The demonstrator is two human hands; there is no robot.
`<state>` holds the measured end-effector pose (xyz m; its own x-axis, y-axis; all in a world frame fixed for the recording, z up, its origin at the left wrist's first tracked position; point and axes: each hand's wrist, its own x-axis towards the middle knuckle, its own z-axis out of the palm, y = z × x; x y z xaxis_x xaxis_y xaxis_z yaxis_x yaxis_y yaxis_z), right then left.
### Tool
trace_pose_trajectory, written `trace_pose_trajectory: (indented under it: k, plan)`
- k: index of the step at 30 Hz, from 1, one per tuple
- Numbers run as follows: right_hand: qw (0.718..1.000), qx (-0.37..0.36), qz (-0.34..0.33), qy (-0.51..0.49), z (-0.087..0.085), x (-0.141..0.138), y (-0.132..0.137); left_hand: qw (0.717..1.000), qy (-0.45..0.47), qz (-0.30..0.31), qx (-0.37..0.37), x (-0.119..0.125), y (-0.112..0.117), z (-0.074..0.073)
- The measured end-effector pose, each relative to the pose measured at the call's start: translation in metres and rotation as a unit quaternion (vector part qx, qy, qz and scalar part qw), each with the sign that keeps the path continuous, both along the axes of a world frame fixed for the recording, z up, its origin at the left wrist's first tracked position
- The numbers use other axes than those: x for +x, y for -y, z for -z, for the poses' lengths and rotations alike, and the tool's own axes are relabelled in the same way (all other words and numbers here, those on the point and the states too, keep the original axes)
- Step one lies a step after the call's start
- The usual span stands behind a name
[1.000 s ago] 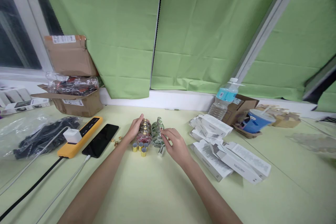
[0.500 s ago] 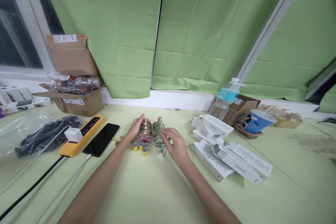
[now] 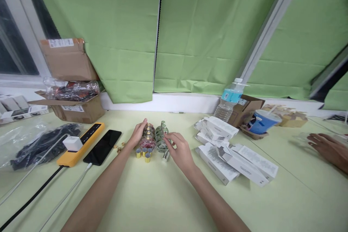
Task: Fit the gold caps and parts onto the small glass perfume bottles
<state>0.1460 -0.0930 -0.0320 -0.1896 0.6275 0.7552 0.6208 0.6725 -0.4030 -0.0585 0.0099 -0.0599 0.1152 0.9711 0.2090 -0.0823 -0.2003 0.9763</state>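
Two short rows of small glass bottles stand mid-table: pink ones with gold tops (image 3: pixel 148 137) on the left, clear greenish ones (image 3: pixel 161 138) on the right. My left hand (image 3: pixel 138 135) lies flat against the left side of the pink row, fingers stretched out. My right hand (image 3: pixel 179 149) rests at the right side of the clear row, its fingers curled and touching a bottle. Several gold caps (image 3: pixel 144 153) stand just in front of the bottles, and a silver cap (image 3: pixel 165 156) lies by my right hand.
White cartons (image 3: pixel 236 159) lie piled to the right, with a water bottle (image 3: pixel 227 102) and blue cup (image 3: pixel 261 122) behind. A black phone (image 3: pixel 102 146), yellow power strip (image 3: pixel 81 143) and cables sit left, cardboard boxes (image 3: pixel 71 90) beyond. Another person's hand (image 3: pixel 328 149) rests at the far right.
Another person's hand has come into view at the right edge. My view has shifted slightly; both my hands stay against the bottles.
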Motion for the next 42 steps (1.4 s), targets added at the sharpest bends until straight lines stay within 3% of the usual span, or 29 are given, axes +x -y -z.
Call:
trace_pose_trajectory:
  k: [9, 18, 21, 25, 37, 42]
  plan:
    - [0.999, -0.017, 0.027, 0.034, -0.004, 0.0, 0.005, 1.0, 0.003, 0.005, 0.004, 0.0, -0.001, 0.001]
    - [0.99, 0.046, 0.126, 0.041, -0.025, 0.008, 0.022, 1.0, 0.015, 0.013, -0.01, 0.0, 0.0, -0.003]
    - [0.992, 0.026, 0.059, 0.106, -0.029, 0.013, 0.026, 1.0, 0.02, 0.015, -0.012, 0.0, -0.001, -0.003]
    - [0.973, -0.037, -0.049, 0.222, -0.031, 0.018, 0.03, 1.0, 0.021, 0.02, -0.006, -0.001, -0.001, -0.002]
    - [0.92, -0.102, -0.067, 0.372, -0.009, 0.01, 0.03, 0.999, 0.023, 0.032, 0.0, -0.002, -0.004, 0.002]
    - [0.909, -0.161, -0.065, 0.378, -0.008, 0.008, 0.03, 0.999, 0.019, 0.03, -0.001, -0.002, -0.002, 0.0]
